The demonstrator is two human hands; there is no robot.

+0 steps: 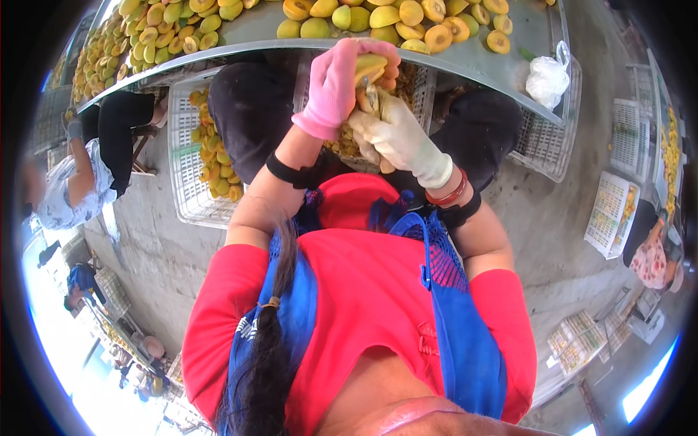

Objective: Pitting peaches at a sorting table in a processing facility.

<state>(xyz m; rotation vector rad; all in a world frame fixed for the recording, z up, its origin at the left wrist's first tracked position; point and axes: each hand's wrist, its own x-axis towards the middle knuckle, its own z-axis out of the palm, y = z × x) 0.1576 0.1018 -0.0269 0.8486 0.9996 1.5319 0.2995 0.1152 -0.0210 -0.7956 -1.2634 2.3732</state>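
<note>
In a pink glove, my left hand (pixel 332 90) is wrapped around a cut yellow-green stone fruit (pixel 369 66), which looks like a peach. My right hand (pixel 406 133), in a whitish work glove, grips a small metal-tipped tool (pixel 372 97) against the fruit's cut side. The tool's exact kind is hard to make out, since fingers cover most of it. Both hands are held together just in front of the table edge. Below them, between my knees, a crate partly hidden by my arms holds yellow fruit scraps (pixel 343 143).
Halved fruits (pixel 439 38) lie on the metal table (pixel 245 35), with a larger heap (pixel 158 32) at left. A tied white plastic bag (pixel 547 82) sits near its right corner. Crates stand beside both legs, the left one (pixel 188 185) holding fruit. A person (pixel 82 180) sits at far left.
</note>
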